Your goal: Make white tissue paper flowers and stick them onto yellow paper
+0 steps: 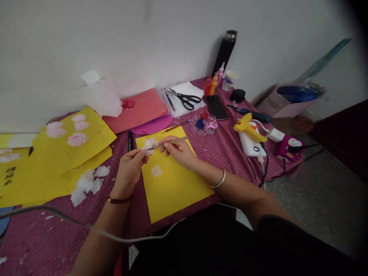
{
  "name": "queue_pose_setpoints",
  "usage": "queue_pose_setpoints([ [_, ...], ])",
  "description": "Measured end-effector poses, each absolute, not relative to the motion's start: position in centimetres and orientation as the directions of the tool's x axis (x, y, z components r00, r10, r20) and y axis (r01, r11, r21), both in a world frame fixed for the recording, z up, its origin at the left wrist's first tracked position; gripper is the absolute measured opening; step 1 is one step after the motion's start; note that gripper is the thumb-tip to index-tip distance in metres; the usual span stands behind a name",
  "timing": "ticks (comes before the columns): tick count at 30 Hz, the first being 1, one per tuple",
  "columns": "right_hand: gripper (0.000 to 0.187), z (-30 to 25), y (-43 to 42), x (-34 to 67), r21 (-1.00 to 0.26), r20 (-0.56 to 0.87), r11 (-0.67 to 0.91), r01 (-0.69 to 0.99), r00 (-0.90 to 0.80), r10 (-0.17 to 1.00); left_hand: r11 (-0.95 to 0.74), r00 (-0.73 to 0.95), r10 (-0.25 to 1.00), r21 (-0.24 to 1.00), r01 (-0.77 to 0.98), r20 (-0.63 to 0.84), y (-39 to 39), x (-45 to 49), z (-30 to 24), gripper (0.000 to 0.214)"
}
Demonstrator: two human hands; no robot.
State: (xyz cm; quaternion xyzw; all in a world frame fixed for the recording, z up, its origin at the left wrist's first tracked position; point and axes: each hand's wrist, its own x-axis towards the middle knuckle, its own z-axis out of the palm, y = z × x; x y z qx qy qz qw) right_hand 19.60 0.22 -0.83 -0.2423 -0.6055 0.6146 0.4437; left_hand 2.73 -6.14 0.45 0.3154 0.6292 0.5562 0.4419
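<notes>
Over the upper part of the bright yellow rectangular paper sheet (pixel 178 188), the right hand (pixel 179 154) pinches a slim, pale brown stick-like tool (pixel 180 140), probably for fine control. The tool's long axis runs sideways across the sheet, its tip pointing left. Near the sheet's left edge, the left hand (pixel 130 165) has its fingers pinching a small whitish papery scrap (pixel 149 152), apparently to steady it.
</notes>
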Motion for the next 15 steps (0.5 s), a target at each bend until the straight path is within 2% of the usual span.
queue_pose_setpoints([
  [4,0.02,-1.1,0.5,19.5,-0.938,0.269,0.123,-0.324,-0.456,0.849,0.117,-0.417,0.894,0.984,-0.138,-0.165,-6.1,2.5,0.3,0.019],
  [8,0.024,-0.7,1.0,19.7,-0.887,0.227,0.015,-0.462,-0.407,0.885,0.044,-0.316,0.937,0.949,-0.311,-0.147,-5.1,2.4,1.8,0.036],
  [12,0.025,0.5,1.5,20.4,-0.79,0.136,-0.169,-0.589,-0.438,0.889,0.003,-0.205,0.976,0.948,-0.318,-0.071,-3.6,3.5,4.2,0.02],
  [15,0.02,1.5,1.6,20.9,-0.729,0.094,-0.25,-0.637,-0.455,0.885,-0.039,-0.184,0.983,0.958,-0.283,-0.014,-2.8,4.7,5.4,0.017],
])
